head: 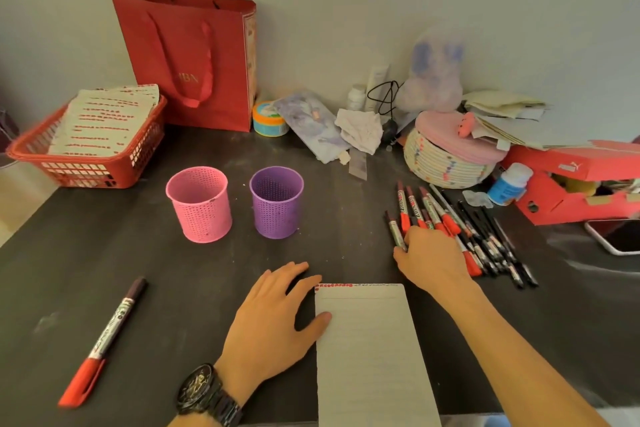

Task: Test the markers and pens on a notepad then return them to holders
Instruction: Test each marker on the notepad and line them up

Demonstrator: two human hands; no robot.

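— Checking head view (the only view supplied): report the hands.

— The left hand [273,326] lies flat on the table [104,246], fingers straight, grasping nothing. Its thumb touches the left edge of the notepad [370,350]. The right hand [433,260] is laid over the near end of the pile of markers and pens [450,218], right of the notepad. Its fingertips bear on the leftmost marker [394,234]; whether that marker is pinched cannot be told.

— Location of the other task items?

— The pink holder [200,208] and purple holder [276,203] stand side by side, beyond the left hand; both appear to hold nothing. One red-capped marker [104,343] lies alone at near left, well apart from the holders.

— Progress?

— Judged early. Red marks [334,285] run along the far edge of the notepad (the page below looks blank), so some testing seems done. Nothing is returned to a holder; nearly the whole pile is left to test and return.
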